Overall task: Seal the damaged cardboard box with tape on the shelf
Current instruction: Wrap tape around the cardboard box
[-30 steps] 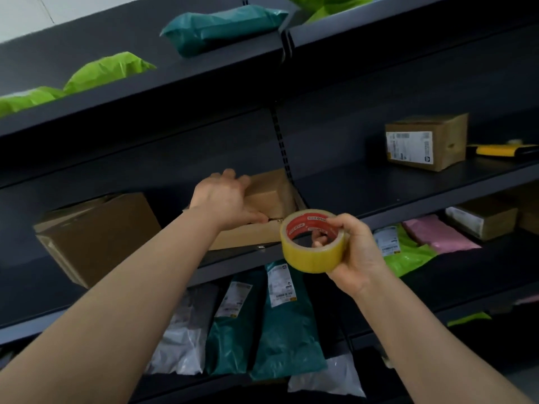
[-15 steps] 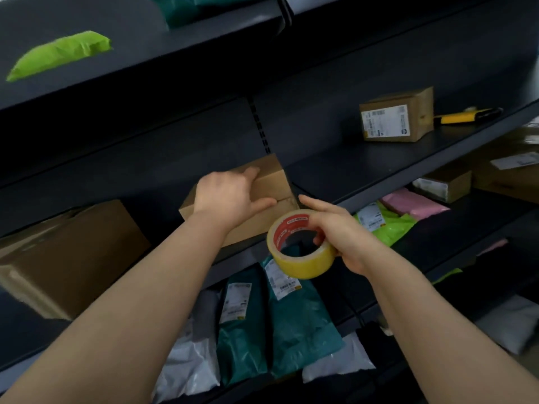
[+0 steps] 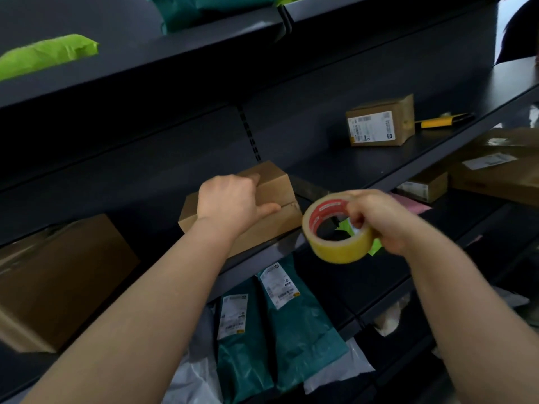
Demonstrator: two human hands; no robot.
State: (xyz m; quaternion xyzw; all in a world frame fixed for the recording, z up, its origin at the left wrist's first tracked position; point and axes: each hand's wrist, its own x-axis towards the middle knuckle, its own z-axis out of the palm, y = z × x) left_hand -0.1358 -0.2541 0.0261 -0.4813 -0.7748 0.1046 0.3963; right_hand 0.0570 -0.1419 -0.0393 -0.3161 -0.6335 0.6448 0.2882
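Your left hand (image 3: 233,204) presses flat on the box (image 3: 275,185) at the shelf (image 3: 379,170) edge. Your right hand (image 3: 385,220) grips the tape roll (image 3: 339,252) just beside it at three o'clock, nearer the seam (image 3: 288,204).

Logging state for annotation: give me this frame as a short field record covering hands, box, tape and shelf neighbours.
left hand: left hand rests on top of the small brown cardboard box
right hand: right hand grips the yellow tape roll with red core, fingers through its hole
roll position: in the air, right of the box, not touching it
box place: front edge of the dark metal shelf
neighbours: labelled brown carton and yellow utility knife, farther right
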